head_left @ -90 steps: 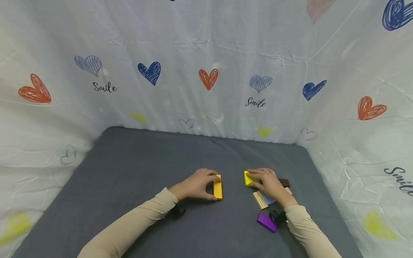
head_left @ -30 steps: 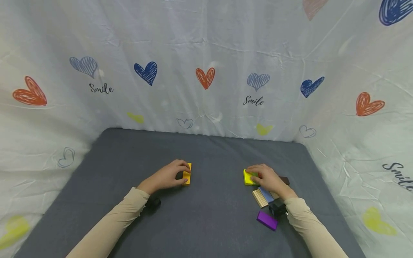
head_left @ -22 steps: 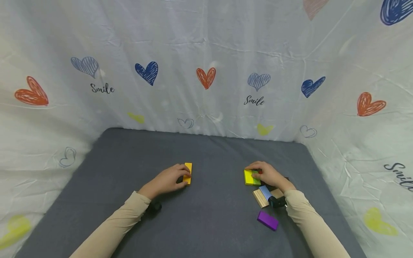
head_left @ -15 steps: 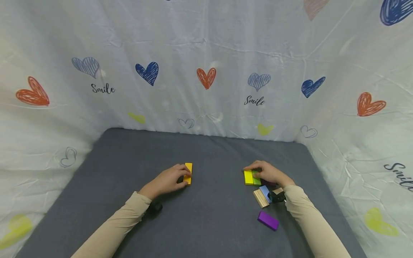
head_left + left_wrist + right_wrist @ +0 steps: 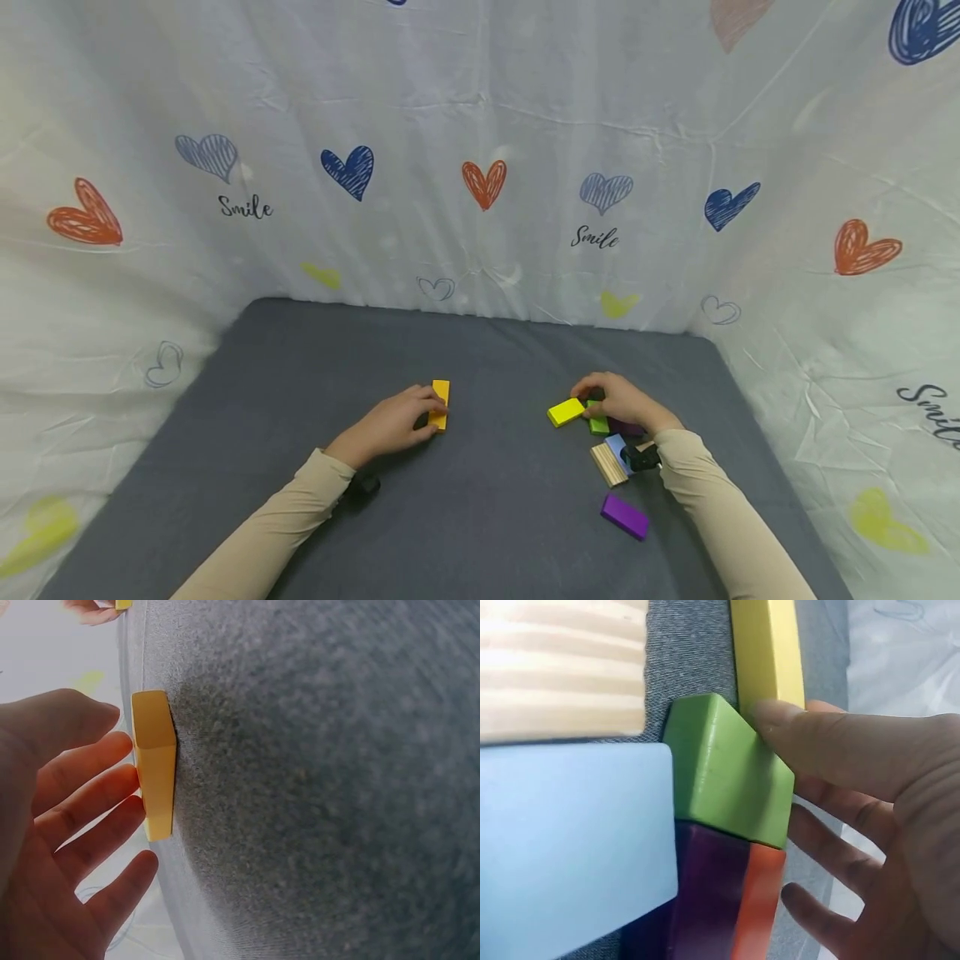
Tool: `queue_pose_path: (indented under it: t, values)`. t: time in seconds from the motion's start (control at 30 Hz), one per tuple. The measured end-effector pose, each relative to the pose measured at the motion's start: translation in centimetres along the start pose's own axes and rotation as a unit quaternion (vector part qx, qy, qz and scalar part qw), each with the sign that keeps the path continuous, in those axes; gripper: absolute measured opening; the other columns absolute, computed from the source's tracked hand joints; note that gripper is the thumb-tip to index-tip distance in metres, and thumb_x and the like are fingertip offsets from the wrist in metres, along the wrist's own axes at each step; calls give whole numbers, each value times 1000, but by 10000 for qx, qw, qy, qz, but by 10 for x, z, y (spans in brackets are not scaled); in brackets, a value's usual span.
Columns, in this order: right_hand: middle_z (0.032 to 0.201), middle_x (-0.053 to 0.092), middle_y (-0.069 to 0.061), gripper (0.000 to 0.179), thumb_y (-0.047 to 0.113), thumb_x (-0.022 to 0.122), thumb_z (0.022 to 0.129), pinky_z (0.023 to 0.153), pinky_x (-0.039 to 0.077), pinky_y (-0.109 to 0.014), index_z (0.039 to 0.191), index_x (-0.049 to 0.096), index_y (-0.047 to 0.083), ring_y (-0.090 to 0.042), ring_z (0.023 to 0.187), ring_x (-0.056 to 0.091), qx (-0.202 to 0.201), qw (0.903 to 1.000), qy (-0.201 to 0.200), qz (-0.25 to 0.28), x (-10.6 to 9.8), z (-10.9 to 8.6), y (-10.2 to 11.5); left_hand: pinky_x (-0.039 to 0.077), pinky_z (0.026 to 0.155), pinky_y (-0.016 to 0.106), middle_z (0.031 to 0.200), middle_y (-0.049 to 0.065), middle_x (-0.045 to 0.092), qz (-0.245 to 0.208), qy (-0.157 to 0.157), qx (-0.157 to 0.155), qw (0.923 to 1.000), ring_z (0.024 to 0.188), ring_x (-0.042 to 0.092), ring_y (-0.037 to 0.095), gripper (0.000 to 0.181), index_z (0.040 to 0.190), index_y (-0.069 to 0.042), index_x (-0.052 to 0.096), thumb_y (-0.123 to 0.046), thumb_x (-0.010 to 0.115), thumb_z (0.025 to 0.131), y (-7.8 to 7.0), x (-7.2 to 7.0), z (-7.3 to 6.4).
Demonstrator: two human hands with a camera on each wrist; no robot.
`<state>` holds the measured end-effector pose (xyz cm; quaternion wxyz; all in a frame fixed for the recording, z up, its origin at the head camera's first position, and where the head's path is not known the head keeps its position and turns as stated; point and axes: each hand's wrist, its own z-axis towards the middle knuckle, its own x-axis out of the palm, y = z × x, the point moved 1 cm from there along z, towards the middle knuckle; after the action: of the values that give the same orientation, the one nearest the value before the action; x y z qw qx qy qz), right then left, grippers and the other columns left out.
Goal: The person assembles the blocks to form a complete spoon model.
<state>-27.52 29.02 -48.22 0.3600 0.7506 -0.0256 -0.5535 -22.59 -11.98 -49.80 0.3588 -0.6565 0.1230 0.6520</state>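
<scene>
We are resting our left hand (image 5: 390,425), fingers relaxed, against an orange block (image 5: 156,766) lying on the desk (image 5: 495,533). Farther right, we are pinching a yellow block (image 5: 566,412) in our right hand (image 5: 624,400), beside a green block (image 5: 597,421); a wooden block (image 5: 609,465) and a purple block (image 5: 625,517) are lying nearer us.

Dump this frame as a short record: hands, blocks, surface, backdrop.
left hand: at orange-yellow block; grip unclear
right hand: pinches yellow block by one end
beside right hand: green block, dark purple block, orange-red block
nearer the person: pale wood block beside light blue block
alone: purple block, nearest the person
surface: gray cloth
backdrop: white sheet with hearts
</scene>
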Motion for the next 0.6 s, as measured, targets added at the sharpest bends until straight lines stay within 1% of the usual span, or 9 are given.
queue_pose_path:
  t: [0.1,0.2,0.33,0.47,0.6]
  values:
    - [109,70,-6,28,8,76,82,94,51,-48,110,72,13,-25,104,62,-50,9999,-68,-132,1,1,2,54,93,36,120,-1,62,40,-13,25,10000,112,60,18,30,121,-17,70,-25,69,92,-1,0,-1]
    - [107,70,-4,27,11,78,81,92,48,-45,107,73,15,-23,102,59,-50,9993,-177,-334,2,1,3,54,93,36,120,-1,62,85,-18,38,10000,112,60,18,30,121,-17,70,-25,69,92,-2,0,-2]
    - [105,71,0,25,16,80,80,89,44,-41,104,74,18,-21,99,55,65,9982,-300,-508,3,0,4,54,93,36,121,0,62,105,5,4,9999,113,60,18,31,122,-17,69,-25,69,93,-4,0,-3]
    - [106,71,1,24,21,80,81,89,45,-42,104,75,19,-19,100,56,175,9968,-372,-682,4,-1,5,54,92,36,119,0,64,76,1,-72,9999,110,61,18,29,120,-15,67,-23,69,92,-5,-1,-4]
    - [106,72,0,26,21,80,81,93,49,-46,107,75,17,-20,101,61,119,9960,-474,-741,4,0,8,54,90,36,114,0,66,77,-86,-84,9999,107,62,18,28,118,-14,66,-21,70,91,-7,-1,-4]
